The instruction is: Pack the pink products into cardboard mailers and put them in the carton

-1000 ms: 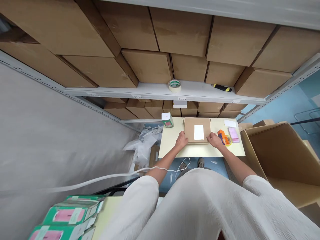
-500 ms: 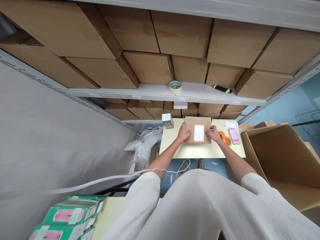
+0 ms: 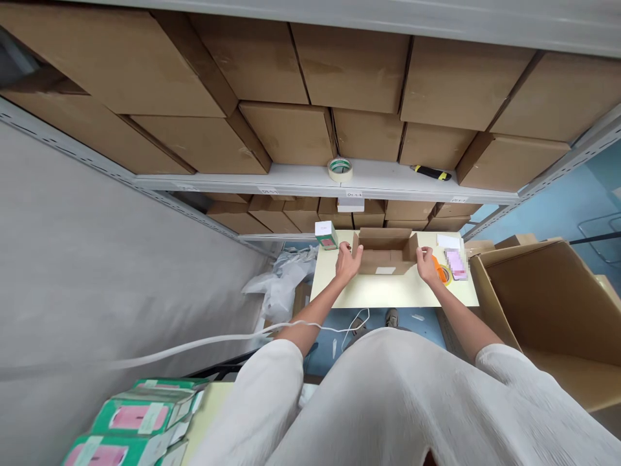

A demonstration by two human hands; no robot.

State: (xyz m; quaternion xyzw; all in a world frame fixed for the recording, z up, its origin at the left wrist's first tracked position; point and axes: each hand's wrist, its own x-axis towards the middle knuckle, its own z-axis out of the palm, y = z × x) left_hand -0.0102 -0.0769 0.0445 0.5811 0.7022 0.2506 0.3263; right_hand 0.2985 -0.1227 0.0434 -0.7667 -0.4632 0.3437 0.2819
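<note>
A brown cardboard box (image 3: 392,265) stands on the pale yellow table (image 3: 388,294), its top flaps raised and its inside showing. On its near side is a white label, partly in view. My left hand (image 3: 347,263) grips the left side flap, thumb near the box's edge. At the right side flap, my right hand (image 3: 425,265) has its fingers closed on the edge. Behind my left hand stands a small green and white box (image 3: 326,235). An orange tape dispenser (image 3: 440,268) with yellow tape lies close by my right hand.
Shelves of cartons (image 3: 352,68) rise ahead, with a tape roll (image 3: 340,169) and a utility knife (image 3: 431,173) on the ledge. A large open carton (image 3: 557,310) stands right of the table. A white cable (image 3: 204,340) crosses my left forearm. Green boxes (image 3: 136,417) sit lower left.
The cardboard box has tipped so its open top now faces up and the white label shows only in part. My hands have moved apart to its side flaps.
</note>
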